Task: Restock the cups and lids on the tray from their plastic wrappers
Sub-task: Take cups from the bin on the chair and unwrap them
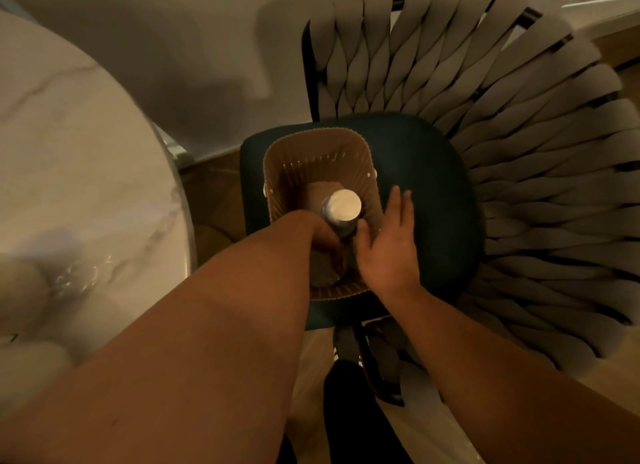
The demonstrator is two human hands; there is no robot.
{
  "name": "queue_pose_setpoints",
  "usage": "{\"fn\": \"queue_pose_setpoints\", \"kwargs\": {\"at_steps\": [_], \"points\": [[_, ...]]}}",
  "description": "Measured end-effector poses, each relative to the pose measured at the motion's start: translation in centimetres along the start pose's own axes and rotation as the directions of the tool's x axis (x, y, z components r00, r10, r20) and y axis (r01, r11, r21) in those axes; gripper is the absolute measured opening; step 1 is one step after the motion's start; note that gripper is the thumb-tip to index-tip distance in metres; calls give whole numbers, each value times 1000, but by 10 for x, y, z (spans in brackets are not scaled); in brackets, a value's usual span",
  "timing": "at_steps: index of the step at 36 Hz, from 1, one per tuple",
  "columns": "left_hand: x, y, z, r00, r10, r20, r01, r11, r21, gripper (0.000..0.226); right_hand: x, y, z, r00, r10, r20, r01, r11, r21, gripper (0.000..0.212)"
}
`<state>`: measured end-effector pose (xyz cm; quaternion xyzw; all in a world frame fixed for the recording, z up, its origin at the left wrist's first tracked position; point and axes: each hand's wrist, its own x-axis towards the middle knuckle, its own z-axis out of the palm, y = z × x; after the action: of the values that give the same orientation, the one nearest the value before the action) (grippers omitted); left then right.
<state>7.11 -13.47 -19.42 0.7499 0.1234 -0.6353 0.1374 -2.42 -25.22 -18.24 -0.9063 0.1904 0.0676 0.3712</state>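
Note:
A tan ribbed basket (277, 166) stands on the dark green seat of a chair. Inside it a tall stack of cups in clear plastic wrap (343, 205) points up at me, its round white end on top. My left hand (320, 237) reaches down into the basket and is closed around the lower part of that wrapped stack. My right hand (389, 242) lies flat and open against the basket's right rim, thumb touching the stack. More wrapped items lie dim at the basket's bottom. No tray is visible.
The chair (519, 152) has a wide woven grey backrest curving around the right side. A round white marble table (69, 152) fills the left, with crinkled clear plastic (83, 273) on its near edge. Wooden floor and my feet show below.

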Motion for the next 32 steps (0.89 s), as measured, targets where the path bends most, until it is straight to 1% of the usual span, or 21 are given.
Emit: {"fn": "queue_pose_setpoints", "kwargs": {"at_steps": [1,2,4,6,8,9,12,15,19,21,23,25,28,30,32], "points": [[-2,0,0,1000,-15,12,15,1000,-19,81,2,1,1,996,86,18,-87,995,44,61],[-2,1,0,999,-25,23,26,999,-35,79,5,2,2,992,126,23,-127,991,50,51],[0,2,-2,999,-23,25,24,1000,-16,86,9,5,4,992,127,8,-128,991,33,35],[2,3,-2,998,-44,43,44,999,-14,98,11,5,6,992,127,3,-127,991,31,31],[2,4,-3,997,-40,62,42,999,-29,106,13,6,7,992,129,7,-129,991,19,30],[6,5,-4,997,-32,69,35,999,-41,106,13,7,7,992,128,6,-128,992,13,31],[5,10,-5,995,-13,102,16,999,-28,93,16,8,8,992,129,5,-129,992,10,32],[3,12,-5,993,-11,116,10,1000,5,90,18,9,7,988,152,14,-153,988,27,33],[-6,11,-10,991,-11,136,3,999,52,72,18,8,5,987,155,38,-158,985,66,35],[-11,11,-13,989,3,146,-13,998,69,67,19,8,5,986,157,58,-161,983,90,35],[-21,10,-15,985,1,172,-17,996,92,71,20,6,3,984,156,86,-166,978,123,38],[-30,9,-16,979,3,206,-27,993,114,84,20,4,1,979,156,128,-175,973,149,43],[-45,7,-18,977,35,210,-62,990,124,91,21,1,-4,972,155,175,-185,968,170,53],[-56,5,-20,976,71,207,-96,989,112,87,19,0,-10,972,160,170,-188,969,163,56],[-65,3,-22,976,105,193,-126,987,98,78,13,-2,-19,984,157,86,-167,979,121,55]]}}
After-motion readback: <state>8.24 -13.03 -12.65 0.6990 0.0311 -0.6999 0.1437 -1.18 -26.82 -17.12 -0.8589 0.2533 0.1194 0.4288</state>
